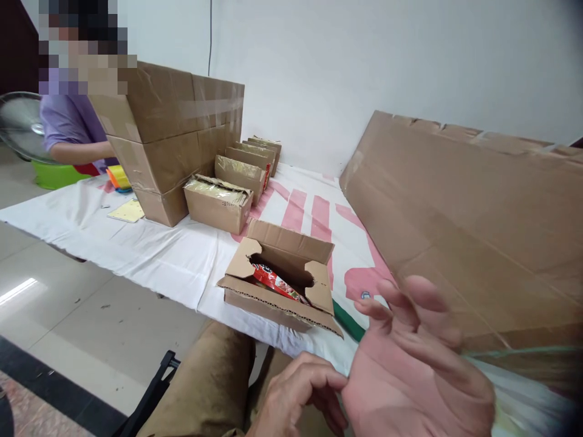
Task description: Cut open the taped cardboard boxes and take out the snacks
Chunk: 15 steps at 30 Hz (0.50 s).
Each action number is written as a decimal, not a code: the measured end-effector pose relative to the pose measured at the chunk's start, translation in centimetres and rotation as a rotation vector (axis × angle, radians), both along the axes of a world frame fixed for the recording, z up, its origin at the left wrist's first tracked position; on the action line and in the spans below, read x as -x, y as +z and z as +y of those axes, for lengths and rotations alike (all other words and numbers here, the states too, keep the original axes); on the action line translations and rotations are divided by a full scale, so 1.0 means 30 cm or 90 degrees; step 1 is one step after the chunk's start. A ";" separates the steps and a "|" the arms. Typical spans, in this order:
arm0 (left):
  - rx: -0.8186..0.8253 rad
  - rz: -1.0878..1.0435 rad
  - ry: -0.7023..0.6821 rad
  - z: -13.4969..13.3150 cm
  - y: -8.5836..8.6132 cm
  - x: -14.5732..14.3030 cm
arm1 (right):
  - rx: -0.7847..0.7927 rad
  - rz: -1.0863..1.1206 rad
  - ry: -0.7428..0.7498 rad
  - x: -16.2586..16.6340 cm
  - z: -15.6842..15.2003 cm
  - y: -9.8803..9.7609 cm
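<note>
Carton [279,280] overhanging table edge, flaps open | right hand [419,358] spread, empty | left hand [298,388] loosely curled, empty | risk: nudge tips it off.

We see a table cover [150,255], white with pink marks, over a tiled floor [68,315]. On it, at the far left, large taped cartons [173,130] stand stacked. Just beside them runs a row of small filled boxes [237,176], receding toward the white wall [364,67]. A yellow pad [127,211] and a tape roll [117,177] lie near the stack. Behind it a person in a purple shirt [68,121] stands by a fan [20,124] and a green tub [57,175].
</note>
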<state>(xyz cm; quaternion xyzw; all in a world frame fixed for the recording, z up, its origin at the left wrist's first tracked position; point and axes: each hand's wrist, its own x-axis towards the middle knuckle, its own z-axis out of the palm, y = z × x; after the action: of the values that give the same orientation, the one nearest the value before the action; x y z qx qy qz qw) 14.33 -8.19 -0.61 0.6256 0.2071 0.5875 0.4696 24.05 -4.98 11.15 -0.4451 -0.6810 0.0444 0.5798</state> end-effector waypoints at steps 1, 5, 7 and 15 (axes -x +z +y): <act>-0.037 0.049 -0.002 0.004 0.005 0.024 | -0.020 0.011 0.038 0.005 0.014 0.007; -0.167 0.154 0.121 0.038 0.055 0.145 | 0.070 -0.090 0.119 -0.009 0.147 0.037; -0.219 0.211 0.274 0.074 0.102 0.202 | 0.198 -0.270 0.164 -0.007 0.241 0.041; -0.301 0.453 0.518 0.172 0.163 0.278 | 0.480 -0.845 0.126 0.139 0.451 -0.019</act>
<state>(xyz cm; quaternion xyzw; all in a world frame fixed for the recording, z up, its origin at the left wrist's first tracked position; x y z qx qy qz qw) 6.01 -3.01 4.28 0.7421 0.4387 0.5049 -0.0441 19.89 8.54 10.58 -0.4831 -0.8615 0.0487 -0.1483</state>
